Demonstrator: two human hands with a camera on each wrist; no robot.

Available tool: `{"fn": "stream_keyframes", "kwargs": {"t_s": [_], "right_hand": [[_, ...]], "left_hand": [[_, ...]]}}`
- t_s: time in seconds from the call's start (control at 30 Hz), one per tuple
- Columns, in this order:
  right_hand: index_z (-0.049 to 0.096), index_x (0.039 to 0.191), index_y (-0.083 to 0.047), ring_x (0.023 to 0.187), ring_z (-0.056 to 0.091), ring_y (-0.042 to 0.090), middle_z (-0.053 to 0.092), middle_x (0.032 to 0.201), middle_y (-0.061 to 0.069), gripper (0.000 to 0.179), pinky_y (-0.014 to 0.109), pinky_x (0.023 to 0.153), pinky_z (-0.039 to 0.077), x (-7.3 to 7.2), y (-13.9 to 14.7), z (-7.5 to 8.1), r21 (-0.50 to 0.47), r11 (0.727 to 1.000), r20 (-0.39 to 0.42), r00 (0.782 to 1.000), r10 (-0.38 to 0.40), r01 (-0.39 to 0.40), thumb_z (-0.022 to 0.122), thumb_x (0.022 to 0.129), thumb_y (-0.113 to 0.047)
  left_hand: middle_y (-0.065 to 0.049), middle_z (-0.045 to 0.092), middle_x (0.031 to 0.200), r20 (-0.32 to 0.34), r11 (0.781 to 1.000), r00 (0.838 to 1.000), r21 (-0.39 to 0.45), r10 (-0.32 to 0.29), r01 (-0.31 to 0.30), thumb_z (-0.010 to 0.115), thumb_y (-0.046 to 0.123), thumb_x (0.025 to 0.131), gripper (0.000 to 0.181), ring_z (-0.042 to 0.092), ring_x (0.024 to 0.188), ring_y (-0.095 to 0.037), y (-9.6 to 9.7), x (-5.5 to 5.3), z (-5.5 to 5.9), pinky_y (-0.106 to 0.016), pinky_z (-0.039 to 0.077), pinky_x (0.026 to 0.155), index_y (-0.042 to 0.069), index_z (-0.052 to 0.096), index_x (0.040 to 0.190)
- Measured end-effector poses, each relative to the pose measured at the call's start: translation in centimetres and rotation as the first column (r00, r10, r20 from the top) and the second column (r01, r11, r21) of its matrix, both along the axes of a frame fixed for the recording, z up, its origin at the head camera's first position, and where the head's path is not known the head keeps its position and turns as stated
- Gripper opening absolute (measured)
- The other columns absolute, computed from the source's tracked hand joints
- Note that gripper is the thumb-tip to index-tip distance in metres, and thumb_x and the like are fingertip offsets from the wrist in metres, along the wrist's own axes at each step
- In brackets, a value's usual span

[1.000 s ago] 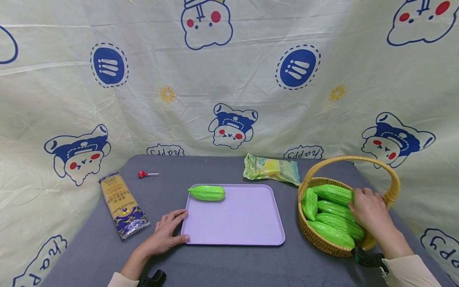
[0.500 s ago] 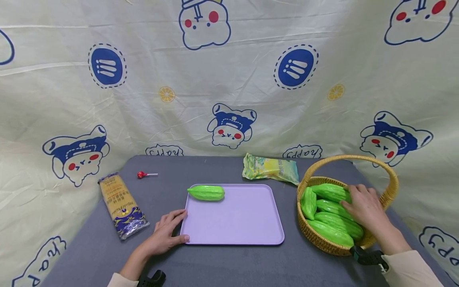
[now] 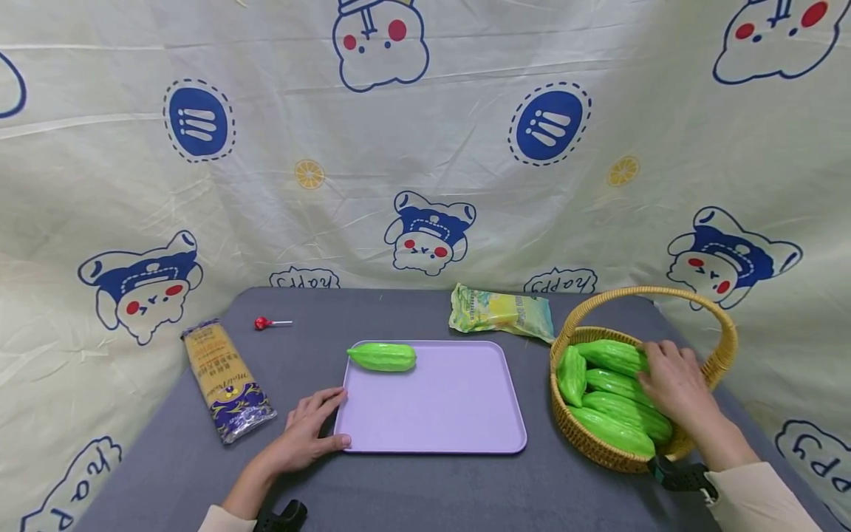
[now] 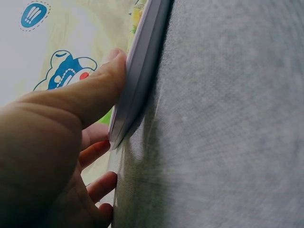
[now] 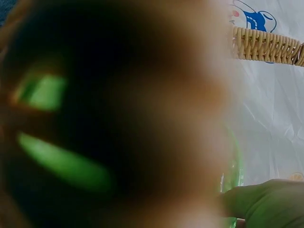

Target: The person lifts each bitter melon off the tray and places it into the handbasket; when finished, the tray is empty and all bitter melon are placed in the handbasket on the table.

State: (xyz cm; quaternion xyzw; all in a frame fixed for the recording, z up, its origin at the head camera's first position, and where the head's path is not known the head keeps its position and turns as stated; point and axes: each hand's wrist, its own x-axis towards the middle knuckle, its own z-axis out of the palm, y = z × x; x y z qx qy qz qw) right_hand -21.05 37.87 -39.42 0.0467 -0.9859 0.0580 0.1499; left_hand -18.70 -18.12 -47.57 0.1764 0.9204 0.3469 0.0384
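Note:
In the head view my left hand rests at the left edge of a lilac tray. Its thumb and index fingertip touch the rim, spread apart; the left wrist view shows the thumb along the tray's side. A ridged green bitter melon lies at the tray's upper left. On the right, my right hand reaches into a wicker basket and holds the right end of the uppermost bitter melon, fingers bent over it. Several more bitter melons fill the basket. The right wrist view is mostly blurred.
A yellow and blue packet lies left of the tray, with a red lollipop behind it. A green and yellow packet lies behind the tray. The basket's tall handle arches over the melons. A printed cloth hangs behind the table.
My right hand has shifted slightly left over the end of the uppermost bitter melon, its fingers closing in. My left hand and the tray have stayed put.

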Motion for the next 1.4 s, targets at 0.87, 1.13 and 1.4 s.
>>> {"fn": "stream_keyframes", "kwargs": {"t_s": [0.87,1.13,1.4], "right_hand": [[0.046,0.128,0.015,0.103,0.037,0.056,0.044,0.116,0.040,0.052,0.061,0.091,0.026,0.0,-0.4,-1.1,0.010,1.000,-0.082,0.997,-0.013,0.014,0.059,0.085,-0.010],[0.048,0.126,0.014,0.104,0.037,0.055,0.044,0.118,0.039,0.054,0.061,0.091,0.027,0.2,-0.5,-0.9,0.002,1.000,-0.114,0.993,-0.002,0.002,0.064,0.081,-0.010],[0.049,0.125,0.013,0.107,0.036,0.054,0.044,0.120,0.038,0.053,0.062,0.092,0.027,0.5,-1.1,-0.2,-0.019,1.000,-0.088,0.996,-0.007,0.005,0.066,0.082,-0.013]], "left_hand": [[-0.009,0.035,0.149,0.003,1.000,1.000,0.003,0.001,-0.001,0.068,0.042,0.082,0.073,0.029,0.130,-0.034,0.0,0.0,-0.1,-0.055,0.022,0.095,0.010,0.041,0.143],[-0.009,0.034,0.148,-0.006,1.000,1.000,-0.005,-0.007,0.007,0.068,0.043,0.082,0.074,0.029,0.129,-0.036,0.0,0.0,0.0,-0.057,0.023,0.095,0.010,0.041,0.143],[-0.009,0.037,0.147,-0.028,1.000,1.000,-0.007,-0.004,0.004,0.069,0.043,0.081,0.074,0.032,0.128,-0.034,0.0,0.0,-0.1,-0.051,0.025,0.092,0.010,0.043,0.142]]}}
